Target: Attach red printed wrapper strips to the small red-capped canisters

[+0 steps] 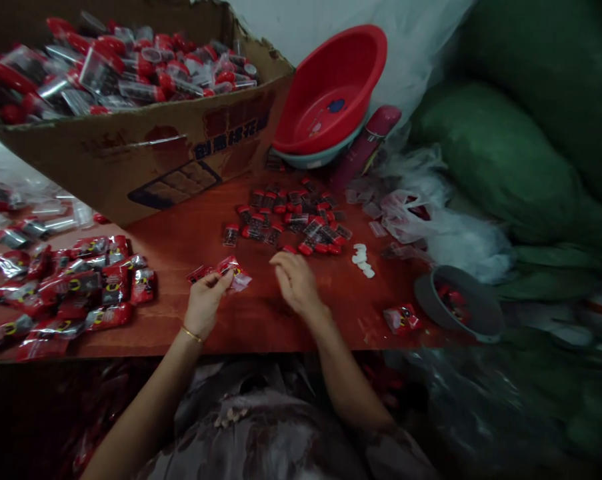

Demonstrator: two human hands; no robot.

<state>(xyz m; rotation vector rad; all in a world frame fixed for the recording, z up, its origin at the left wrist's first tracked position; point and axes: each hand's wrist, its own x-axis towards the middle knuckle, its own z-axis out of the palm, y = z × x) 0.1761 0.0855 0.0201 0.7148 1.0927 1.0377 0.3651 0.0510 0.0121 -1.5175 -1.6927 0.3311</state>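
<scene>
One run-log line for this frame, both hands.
left hand: pinching red packet | right hand: nothing visibly held, near red-capped containers | grey bowl: at right

Left hand [205,305] pinches a red printed packet [229,266] between thumb and fingers above the reddish tabletop [173,233]. Right hand [297,285], fingers loosely bent, lies just in front of a scattered group of small red-capped containers [295,219]. White pieces [363,260] lie to the right of this hand; farther right, a single red packet [401,319] lies beside a grey bowl [423,293] with red items inside. At left, a heap of red packets [75,287] spreads before a cardboard box [178,157] filled with red-capped containers. Behind, a red basin [331,83] leans tilted, nested in a pale blue one, beside a magenta bottle [357,150].
</scene>
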